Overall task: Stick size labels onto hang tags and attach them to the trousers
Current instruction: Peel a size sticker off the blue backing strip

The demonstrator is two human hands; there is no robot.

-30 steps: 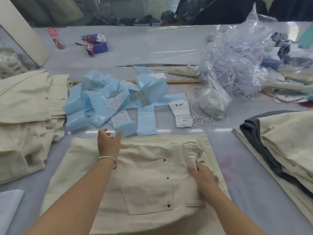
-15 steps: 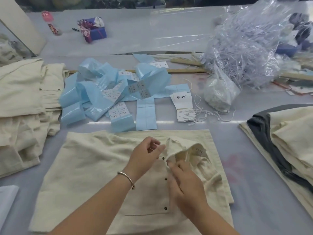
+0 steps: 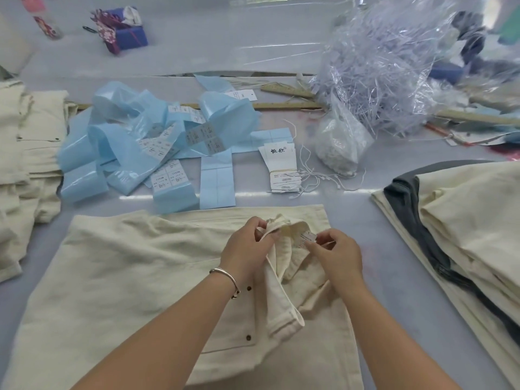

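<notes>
Folded cream trousers (image 3: 126, 277) lie flat on the table in front of me. My left hand (image 3: 247, 249) grips the turned-back waistband (image 3: 277, 229) and holds it up. My right hand (image 3: 334, 251) pinches the small white sewn-in label (image 3: 305, 238) inside the waistband. Beyond the trousers lies a stack of white hang tags (image 3: 281, 167) with white strings (image 3: 318, 175) trailing right. Blue backing strips with white size labels (image 3: 166, 178) are heaped at the left centre.
Cream trousers are piled at the left edge (image 3: 25, 153) and stacked with a grey pair at the right (image 3: 464, 220). A clear bag of plastic strips (image 3: 394, 57) and a small white bag (image 3: 340, 144) sit behind. Wooden rulers (image 3: 284, 105) cross the table.
My hands left the flat trousers, folded the waistband back and lifted it. The right hand now pinches the inner label, pulled further out than half a second ago.
</notes>
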